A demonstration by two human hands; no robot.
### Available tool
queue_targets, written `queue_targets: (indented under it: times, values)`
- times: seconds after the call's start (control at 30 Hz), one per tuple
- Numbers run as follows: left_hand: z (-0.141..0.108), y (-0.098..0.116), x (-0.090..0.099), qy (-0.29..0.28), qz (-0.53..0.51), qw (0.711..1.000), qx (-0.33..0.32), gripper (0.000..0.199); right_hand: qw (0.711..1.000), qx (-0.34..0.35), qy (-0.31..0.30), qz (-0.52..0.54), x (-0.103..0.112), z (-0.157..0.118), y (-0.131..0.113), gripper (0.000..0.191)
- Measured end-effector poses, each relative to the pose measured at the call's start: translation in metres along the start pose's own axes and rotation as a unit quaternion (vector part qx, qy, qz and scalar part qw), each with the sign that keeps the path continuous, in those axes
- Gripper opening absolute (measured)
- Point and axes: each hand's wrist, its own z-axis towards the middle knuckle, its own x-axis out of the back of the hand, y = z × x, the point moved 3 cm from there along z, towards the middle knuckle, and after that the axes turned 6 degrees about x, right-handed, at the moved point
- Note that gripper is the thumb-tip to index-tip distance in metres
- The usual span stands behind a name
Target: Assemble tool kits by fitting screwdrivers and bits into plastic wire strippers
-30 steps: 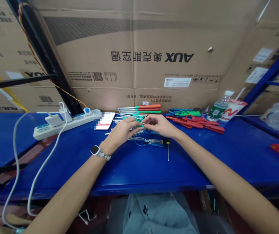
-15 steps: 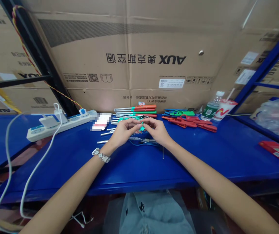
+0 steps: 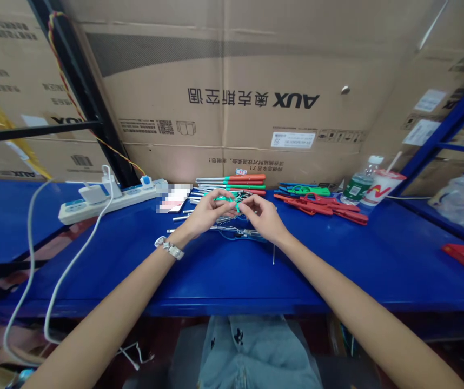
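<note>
A small green piece [image 3: 238, 206] is pinched between my two hands above the blue table [image 3: 232, 281]. My left hand [image 3: 211, 212] closes its thumb and fingers on the piece's left side. From the right, my right hand [image 3: 263, 217] grips it between thumb and fingertips. Behind and beneath the hands lie several metal rods with red and green handles [image 3: 248, 178], partly covered by the fingers. Thin rods and wires [image 3: 236, 232] rest on the table just in front of the hands. The exact shape of the green piece is too small to tell.
Red clip-like parts [image 3: 321, 206] and green ones [image 3: 311, 190] lie to the right, by a bottle [image 3: 356, 186] and a cup [image 3: 382, 186]. A power strip [image 3: 114, 202] with white cables is at left, near a blurred card [image 3: 175, 198]. Cardboard [image 3: 248, 65] stands behind.
The view has shifted, so the surroundings appear slightly further right. Both hands still pinch the green piece, whose angle between the fingertips has changed a little.
</note>
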Motion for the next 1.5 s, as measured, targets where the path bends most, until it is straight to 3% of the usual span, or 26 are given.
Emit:
queue_targets:
  times: [0.17,0.33,0.47,0.57,0.7,0.87,0.93,1.13,1.37,1.5]
  values:
    - [-0.002,0.001,-0.002,0.012,0.005,1.000,0.011,0.033,0.999,0.009,0.007,-0.035,-0.002,-0.002,-0.005,0.018]
    - [-0.002,-0.001,-0.001,0.025,0.002,0.999,0.045,0.037,0.991,0.081,0.026,-0.103,0.002,-0.004,-0.011,0.010]
    - [-0.003,-0.001,0.007,0.002,0.059,0.997,0.043,0.033,0.975,0.157,-0.024,-0.154,0.006,-0.007,-0.018,0.007]
    - [-0.003,0.000,0.017,-0.006,0.110,0.994,0.027,0.026,0.963,0.176,-0.080,-0.189,0.006,-0.009,-0.022,0.006]
    - [-0.005,0.001,0.027,-0.022,0.135,0.990,0.021,0.024,0.960,0.158,-0.107,-0.205,0.008,-0.007,-0.022,0.013]
    - [-0.009,0.005,0.027,-0.056,0.179,0.982,0.013,0.022,0.981,0.022,-0.153,-0.120,0.011,-0.003,-0.012,0.015]
    - [-0.011,0.007,0.024,-0.065,0.228,0.971,0.003,0.019,0.979,0.005,-0.172,-0.109,0.009,-0.003,-0.009,0.011]
    - [-0.015,0.018,0.020,-0.059,0.363,0.927,-0.076,0.016,0.962,0.044,-0.218,-0.159,0.005,-0.003,-0.015,0.004]
    - [-0.014,0.009,0.029,-0.109,0.423,0.899,-0.041,0.013,0.896,0.105,-0.251,-0.351,0.013,-0.013,-0.021,0.012]
    - [-0.013,0.005,0.027,-0.102,0.432,0.894,-0.056,0.012,0.884,0.087,-0.265,-0.375,0.017,-0.017,-0.009,0.018]
